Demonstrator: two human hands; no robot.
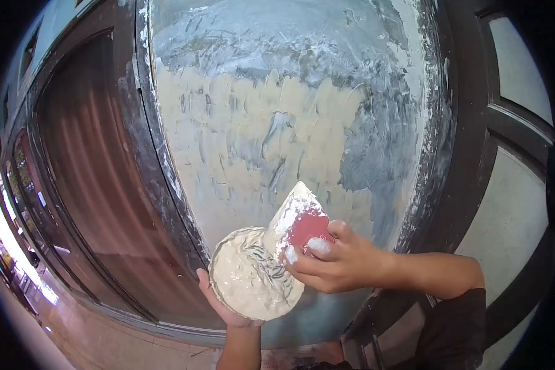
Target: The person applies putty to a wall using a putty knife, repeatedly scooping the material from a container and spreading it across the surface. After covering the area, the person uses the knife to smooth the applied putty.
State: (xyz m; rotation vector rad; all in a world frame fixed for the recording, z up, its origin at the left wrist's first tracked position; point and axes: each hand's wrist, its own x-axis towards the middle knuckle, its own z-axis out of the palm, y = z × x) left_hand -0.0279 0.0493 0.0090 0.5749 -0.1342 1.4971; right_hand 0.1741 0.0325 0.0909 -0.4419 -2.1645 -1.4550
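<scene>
My left hand (223,308) is wrapped round the underside and left side of a round bowl (216,285) filled with cream-coloured paste (240,277). In my right hand (327,262) is a red scraper (309,229), its pale blade smeared with white paste. The scraper's lower edge is over the bowl's upper right rim, against or just above the paste. White paste coats some fingertips of my right hand. Behind them stands a blue-grey wall panel (376,154), its middle covered with uneven cream strokes and bluish patches showing through.
A dark wooden frame (157,179) edges the panel on the left, beside a window with a brown curtain (95,160). To the right is a dark frame with pale panes (505,203). Tiled floor (135,339) shows at the lower left.
</scene>
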